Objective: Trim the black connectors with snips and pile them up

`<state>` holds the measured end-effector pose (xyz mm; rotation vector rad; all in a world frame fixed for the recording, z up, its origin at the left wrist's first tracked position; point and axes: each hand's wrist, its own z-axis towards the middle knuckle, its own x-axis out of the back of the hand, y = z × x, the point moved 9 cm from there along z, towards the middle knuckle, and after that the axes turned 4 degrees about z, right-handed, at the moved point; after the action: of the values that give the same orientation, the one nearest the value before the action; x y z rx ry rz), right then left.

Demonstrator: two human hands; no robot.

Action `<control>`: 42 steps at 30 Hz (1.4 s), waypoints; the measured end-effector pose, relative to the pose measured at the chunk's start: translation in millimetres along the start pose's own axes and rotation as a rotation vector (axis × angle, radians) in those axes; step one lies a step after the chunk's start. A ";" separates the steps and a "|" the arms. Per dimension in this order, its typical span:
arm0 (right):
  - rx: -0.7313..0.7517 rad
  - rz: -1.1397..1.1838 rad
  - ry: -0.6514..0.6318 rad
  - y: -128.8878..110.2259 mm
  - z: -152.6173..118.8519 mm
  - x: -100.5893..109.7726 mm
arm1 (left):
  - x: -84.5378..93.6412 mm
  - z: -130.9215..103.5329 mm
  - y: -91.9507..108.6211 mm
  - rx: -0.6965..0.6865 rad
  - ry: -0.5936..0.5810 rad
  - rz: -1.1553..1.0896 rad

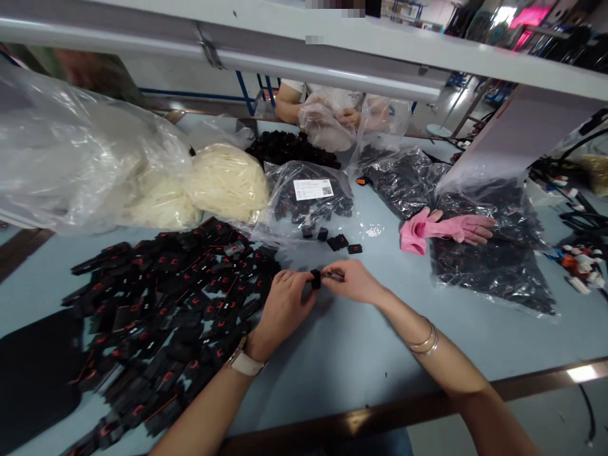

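Over the middle of the table, my left hand (287, 301) is closed, pinching a small black plastic connector (316, 278) between thumb and fingertips. Right beside it, my right hand (354, 280) is closed on a thin, dark greyish piece (334, 275) whose kind is too small to make out, its tip close to the connector. Just beyond my hands lie a few loose black connectors (354, 249). A small scatter of tiny white pieces (373, 231) sits behind my right hand. To the left spreads a large pile of black connectors with red parts (166, 310).
A labelled clear bag of black parts (304, 196) stands behind my hands, bags of cream-coloured pieces (230, 183) at left. Pink gloves (446, 228) rest on bagged dark parts (494, 272) at right. A shelf beam (304, 41) crosses above. Opposite, a person's hands (349, 118) handle a clear bag.
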<state>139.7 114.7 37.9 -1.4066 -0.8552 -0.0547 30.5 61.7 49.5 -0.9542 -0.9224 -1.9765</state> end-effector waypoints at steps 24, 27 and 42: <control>-0.308 -0.789 0.200 71.5 32.4 98.0 | -12.9 -0.1 -2.5 0.016 -0.181 -0.146; -0.318 -0.801 0.205 69.6 35.4 104.1 | -13.5 -0.5 -2.9 0.019 -0.180 -0.154; -0.279 -0.896 0.080 62.2 51.7 93.2 | -13.4 0.0 -0.4 0.013 -0.213 -0.171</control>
<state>212.4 214.4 33.3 -1.1582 -1.3879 -0.9331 36.1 66.0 38.1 -1.1266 -1.1679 -2.0348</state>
